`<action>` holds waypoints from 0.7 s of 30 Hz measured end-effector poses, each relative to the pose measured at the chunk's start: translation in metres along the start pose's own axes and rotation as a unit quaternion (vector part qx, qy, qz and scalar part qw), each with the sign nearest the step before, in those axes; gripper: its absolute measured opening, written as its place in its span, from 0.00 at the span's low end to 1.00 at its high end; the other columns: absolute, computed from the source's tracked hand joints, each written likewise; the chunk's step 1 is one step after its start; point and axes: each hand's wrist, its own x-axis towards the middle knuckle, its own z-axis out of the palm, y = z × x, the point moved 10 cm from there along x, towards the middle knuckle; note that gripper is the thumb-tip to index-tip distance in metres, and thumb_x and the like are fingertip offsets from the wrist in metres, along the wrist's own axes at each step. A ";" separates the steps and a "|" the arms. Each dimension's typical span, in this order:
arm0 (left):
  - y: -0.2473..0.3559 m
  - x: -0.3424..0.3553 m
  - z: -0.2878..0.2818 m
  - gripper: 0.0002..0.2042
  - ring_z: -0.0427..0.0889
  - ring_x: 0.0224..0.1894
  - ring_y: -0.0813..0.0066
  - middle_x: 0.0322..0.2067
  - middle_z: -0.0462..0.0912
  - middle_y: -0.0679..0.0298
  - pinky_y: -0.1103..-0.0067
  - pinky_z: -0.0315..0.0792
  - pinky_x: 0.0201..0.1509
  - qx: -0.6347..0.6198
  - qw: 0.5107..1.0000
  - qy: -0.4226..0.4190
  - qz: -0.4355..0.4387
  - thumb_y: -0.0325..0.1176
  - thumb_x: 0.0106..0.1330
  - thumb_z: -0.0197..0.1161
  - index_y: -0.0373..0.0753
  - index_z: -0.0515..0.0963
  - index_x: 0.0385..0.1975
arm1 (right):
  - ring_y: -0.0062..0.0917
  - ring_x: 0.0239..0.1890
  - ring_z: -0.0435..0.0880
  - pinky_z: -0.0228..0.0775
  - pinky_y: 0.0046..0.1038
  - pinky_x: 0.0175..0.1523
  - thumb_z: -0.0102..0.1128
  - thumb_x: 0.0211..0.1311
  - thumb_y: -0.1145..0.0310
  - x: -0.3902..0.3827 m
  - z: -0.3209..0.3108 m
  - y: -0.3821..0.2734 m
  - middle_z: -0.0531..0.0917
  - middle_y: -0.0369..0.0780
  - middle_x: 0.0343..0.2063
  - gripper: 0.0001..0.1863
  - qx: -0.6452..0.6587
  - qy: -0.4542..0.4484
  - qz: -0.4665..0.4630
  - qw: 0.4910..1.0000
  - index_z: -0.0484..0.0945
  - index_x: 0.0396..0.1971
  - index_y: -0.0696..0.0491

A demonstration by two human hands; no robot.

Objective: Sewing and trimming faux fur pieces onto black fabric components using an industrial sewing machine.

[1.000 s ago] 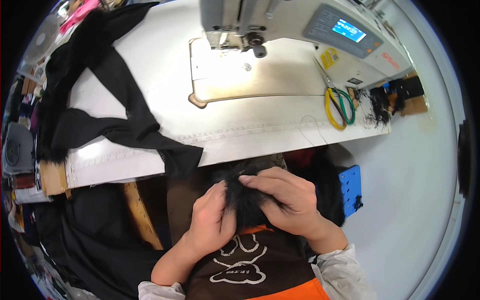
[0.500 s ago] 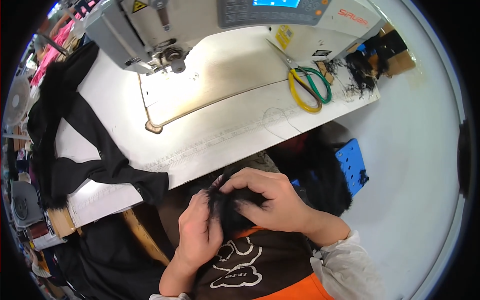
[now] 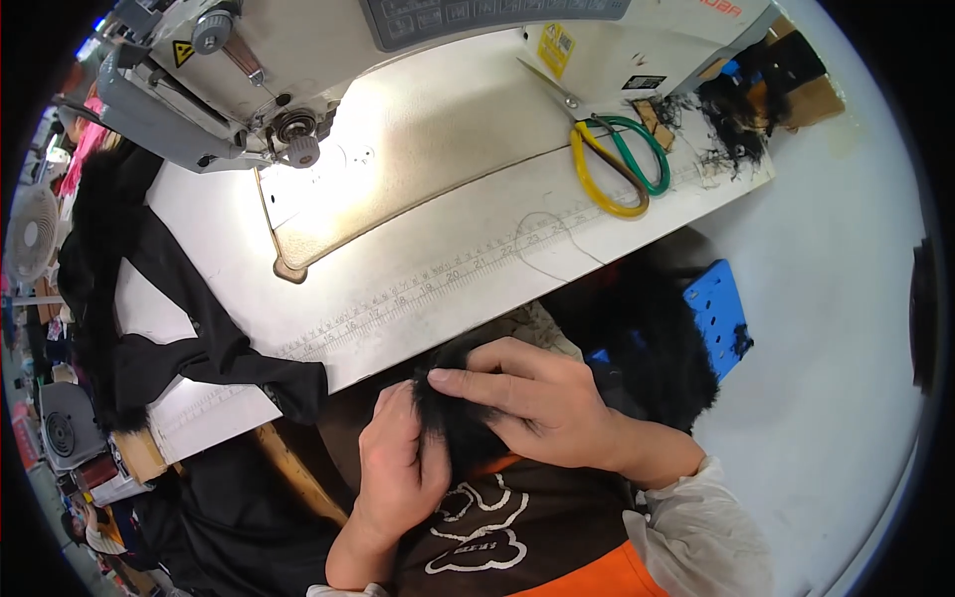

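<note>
My left hand (image 3: 403, 458) is closed on a tuft of black fur (image 3: 453, 413) at the lower middle, its fingertips partly hidden in the hairs. My right hand (image 3: 542, 408) grips the same fur from the right, with the index finger laid across the top and its tip near my left fingers. The fur is held just in front of the table edge, over my brown and orange apron (image 3: 567, 577). On the white table (image 3: 418, 318) lie black fabric pieces with fur trim (image 3: 169, 269) at the left and scissors with yellow and green handles (image 3: 612, 174) at the right.
A sewing machine (image 3: 199, 90) spans the back. A cardboard box (image 3: 806, 104) with black scraps sits far right. Below the table are a blue perforated board (image 3: 716, 308), dark fur (image 3: 647, 338) and black cloth (image 3: 224, 507). A fan (image 3: 30, 234) and a person (image 3: 95, 527) are at the left edge.
The camera view has turned, so the machine and scissors appear further left. My right index finger has shifted across the fur toward my left hand; both hands keep hold of it.
</note>
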 end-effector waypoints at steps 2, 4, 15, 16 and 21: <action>0.003 0.003 0.002 0.14 0.82 0.44 0.40 0.42 0.83 0.44 0.63 0.78 0.52 0.011 1.000 -0.005 0.015 0.13 0.62 0.59 0.27 0.78 0.48 | 0.37 0.40 0.88 0.82 0.32 0.44 0.69 0.55 0.85 -0.003 -0.002 0.000 0.85 0.43 0.42 0.28 -0.012 -0.005 -0.020 1.000 0.85 0.58 0.53; 0.006 0.006 0.003 0.14 0.82 0.44 0.39 0.42 0.83 0.44 0.63 0.78 0.52 0.019 1.000 -0.012 0.013 0.12 0.61 0.59 0.26 0.78 0.47 | 0.37 0.40 0.88 0.82 0.32 0.44 0.69 0.55 0.86 -0.004 -0.003 0.003 0.85 0.43 0.43 0.28 -0.003 -0.005 -0.007 1.000 0.85 0.58 0.53; 0.026 0.033 0.017 0.21 0.82 0.44 0.40 0.43 0.82 0.44 0.63 0.77 0.54 0.084 0.992 -0.066 0.063 0.14 0.63 0.62 0.26 0.75 0.57 | 0.35 0.41 0.90 0.82 0.28 0.45 0.67 0.60 0.84 0.001 -0.019 0.036 0.87 0.43 0.41 0.15 0.100 0.049 0.077 0.991 0.86 0.46 0.56; 0.029 0.038 0.016 0.22 0.83 0.44 0.43 0.44 0.82 0.45 0.64 0.79 0.52 0.070 0.996 -0.049 0.039 0.16 0.63 0.64 0.26 0.75 0.58 | 0.35 0.41 0.90 0.82 0.28 0.45 0.67 0.60 0.84 0.001 -0.022 0.034 0.87 0.43 0.41 0.15 0.104 0.049 0.077 0.990 0.86 0.46 0.56; 0.028 0.052 0.014 0.23 0.87 0.41 0.51 0.45 0.84 0.47 0.70 0.82 0.44 0.097 0.989 0.043 0.106 0.18 0.61 0.71 0.29 0.78 0.58 | 0.37 0.42 0.89 0.81 0.32 0.46 0.66 0.57 0.85 0.011 -0.041 0.034 0.87 0.42 0.39 0.16 0.021 0.099 0.078 0.992 0.86 0.46 0.57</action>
